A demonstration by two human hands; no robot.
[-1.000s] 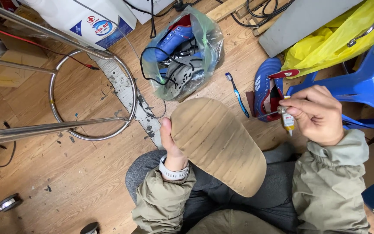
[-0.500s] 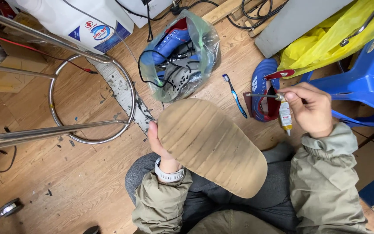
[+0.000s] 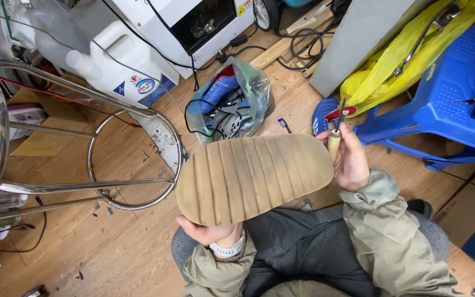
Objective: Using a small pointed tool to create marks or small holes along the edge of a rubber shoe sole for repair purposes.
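Note:
A tan ribbed shoe sole faces up at me, lying almost level across the middle of the view above my lap. My left hand grips it from beneath at its wide left end; a white watch sits on that wrist. My right hand is at the sole's right tip and is closed on a small awl with a pale wooden handle, its thin metal point sticking upward.
A chrome stool with a red seat stands at left on the wooden floor. A clear plastic bag with blue shoes and cables lies ahead. A blue plastic stool, yellow bag, white jug and blue slipper surround me.
The sole has turned from a slanted to a nearly level position and risen toward the camera. My right hand moved left to meet its tip, and the view shifted.

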